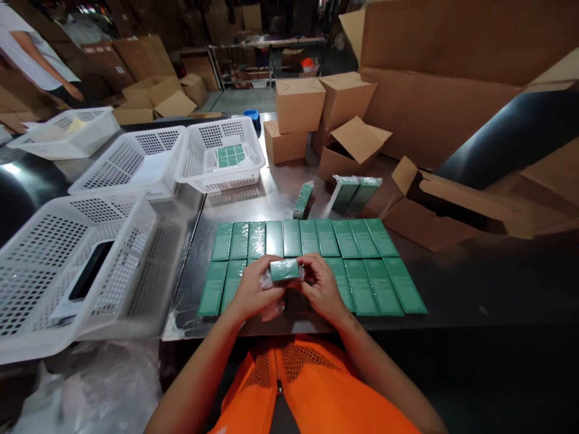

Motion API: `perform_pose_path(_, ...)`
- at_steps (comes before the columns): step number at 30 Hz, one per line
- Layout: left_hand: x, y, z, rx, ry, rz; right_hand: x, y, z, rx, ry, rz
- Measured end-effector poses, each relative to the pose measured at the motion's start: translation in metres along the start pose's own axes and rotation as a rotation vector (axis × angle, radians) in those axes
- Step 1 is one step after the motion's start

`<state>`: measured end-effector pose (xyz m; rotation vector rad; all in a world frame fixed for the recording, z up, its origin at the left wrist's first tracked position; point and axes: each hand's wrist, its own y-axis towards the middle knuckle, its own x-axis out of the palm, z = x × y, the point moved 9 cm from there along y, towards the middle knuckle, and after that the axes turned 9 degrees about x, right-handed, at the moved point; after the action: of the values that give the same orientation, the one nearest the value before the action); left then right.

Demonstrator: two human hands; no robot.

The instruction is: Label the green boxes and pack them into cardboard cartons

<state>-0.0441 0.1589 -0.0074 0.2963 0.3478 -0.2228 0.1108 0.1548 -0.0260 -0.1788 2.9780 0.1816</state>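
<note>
Left hand [253, 292] grips left end of a small green box [284, 269], fingers curled round it with clear wrap [271, 308] bunched under the palm. Box sits level between both hands, above two rows of green boxes [362, 265] on the table [452, 277]. Right hand [322, 284] pinches right end, fingers [312, 260] bent over the top edge.
</note>
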Motion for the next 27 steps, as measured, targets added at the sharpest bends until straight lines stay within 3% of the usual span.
perform_pose_path(21,0.0037,0.0012,-0.0103,-0.068,-0.011,-0.014,0.0025,0.0002,0.0063,0.031,-0.064,-0.007)
perform_pose_path(27,0.0036,0.0024,-0.0076,-0.028,-0.009,0.001,0.0023,0.0006,0.0058,0.037,-0.071,-0.011)
